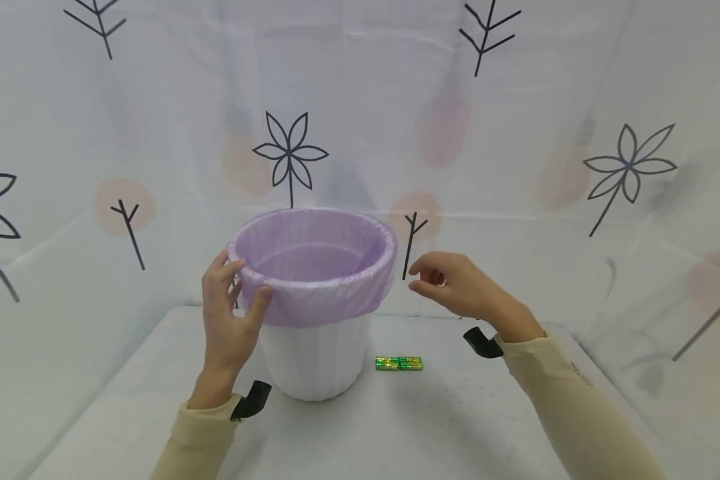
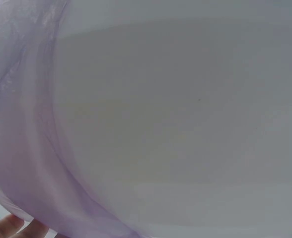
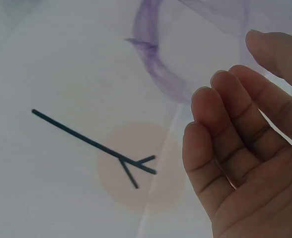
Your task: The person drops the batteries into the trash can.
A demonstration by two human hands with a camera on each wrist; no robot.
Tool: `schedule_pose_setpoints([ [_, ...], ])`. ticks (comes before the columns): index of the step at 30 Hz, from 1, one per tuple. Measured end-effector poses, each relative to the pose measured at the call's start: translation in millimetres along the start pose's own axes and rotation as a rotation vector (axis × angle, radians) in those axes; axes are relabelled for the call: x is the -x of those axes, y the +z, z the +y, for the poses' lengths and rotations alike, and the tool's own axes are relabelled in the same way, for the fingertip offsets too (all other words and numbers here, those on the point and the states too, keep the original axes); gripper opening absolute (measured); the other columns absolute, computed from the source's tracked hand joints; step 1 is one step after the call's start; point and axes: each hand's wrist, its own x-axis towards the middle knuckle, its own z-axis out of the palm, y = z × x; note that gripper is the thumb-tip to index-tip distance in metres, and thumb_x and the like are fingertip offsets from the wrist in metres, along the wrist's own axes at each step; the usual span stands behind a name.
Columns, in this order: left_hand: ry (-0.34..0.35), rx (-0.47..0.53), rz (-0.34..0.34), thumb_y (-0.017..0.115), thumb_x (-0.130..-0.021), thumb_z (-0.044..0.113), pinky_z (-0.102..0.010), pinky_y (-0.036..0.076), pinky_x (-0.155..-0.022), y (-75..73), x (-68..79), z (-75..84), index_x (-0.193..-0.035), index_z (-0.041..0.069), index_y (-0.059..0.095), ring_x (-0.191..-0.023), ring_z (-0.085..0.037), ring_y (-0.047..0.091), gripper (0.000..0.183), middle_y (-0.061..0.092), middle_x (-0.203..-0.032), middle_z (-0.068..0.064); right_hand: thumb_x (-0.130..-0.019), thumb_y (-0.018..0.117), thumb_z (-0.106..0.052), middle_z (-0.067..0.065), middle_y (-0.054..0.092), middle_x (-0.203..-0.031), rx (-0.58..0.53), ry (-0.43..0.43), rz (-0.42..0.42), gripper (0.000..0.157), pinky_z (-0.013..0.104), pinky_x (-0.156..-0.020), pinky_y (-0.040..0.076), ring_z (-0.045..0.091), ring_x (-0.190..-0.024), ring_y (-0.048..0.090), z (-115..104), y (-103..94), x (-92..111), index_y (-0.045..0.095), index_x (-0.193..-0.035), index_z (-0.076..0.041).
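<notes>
A white bin (image 1: 318,357) stands upright, lined with a thin purple bag (image 1: 318,303) folded over its rim. My left hand (image 1: 231,320) rests against the bag at the bin's left side, thumb on the front and fingers spread near the rim. In the left wrist view its fingertips (image 2: 29,230) show at the lower edge of the purple film. To the right of the bin, my right hand (image 1: 450,283) is raised and apart from the bag, holding nothing. Its fingers (image 3: 205,106) are loosely bent in the right wrist view.
Small green and gold cylinders like batteries (image 1: 399,363) lie in a row right of the bin's base on the white table (image 1: 456,427). Behind hangs a pale curtain (image 1: 366,87) with plant drawings. Black curved pieces (image 1: 252,400) sit at both cuffs.
</notes>
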Motion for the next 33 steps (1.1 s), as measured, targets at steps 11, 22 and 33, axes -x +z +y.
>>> schedule_pose_setpoints([
  [11,-0.002,-0.008,0.000,0.065,-0.083,-0.002,-0.061,0.037,-0.100,-0.1,-0.2,0.2,-0.125,-0.007,0.042,-0.127,-0.032,0.039,0.048,0.031,-0.143,-0.026,-0.089,0.067,-0.019,-0.008,0.056,-0.082,-0.048,0.110,-0.065,0.017,0.025,-0.066,0.050,0.012,-0.074,0.053,28.8,45.8,30.8,0.065,-0.104,-0.012],
  [22,0.003,-0.014,0.002,0.065,-0.084,0.000,-0.056,0.038,-0.102,-1.1,-0.5,0.2,-0.125,-0.008,0.043,-0.126,-0.030,0.040,0.047,0.032,-0.142,-0.025,-0.087,0.069,-0.022,-0.010,0.055,-0.080,-0.040,0.178,-0.187,0.017,0.025,-0.063,0.048,0.009,-0.073,0.051,48.1,91.6,46.6,0.065,-0.102,-0.013],
  [33,-0.004,-0.015,-0.002,0.065,-0.084,0.001,-0.060,0.037,-0.101,0.1,0.2,-1.3,-0.126,-0.005,0.043,-0.128,-0.030,0.039,0.048,0.032,-0.143,-0.024,-0.083,0.073,-0.017,-0.006,0.057,-0.085,-0.057,0.204,-0.226,0.021,0.029,-0.068,0.048,0.015,-0.080,0.054,67.6,123.3,59.2,0.065,-0.101,-0.010],
])
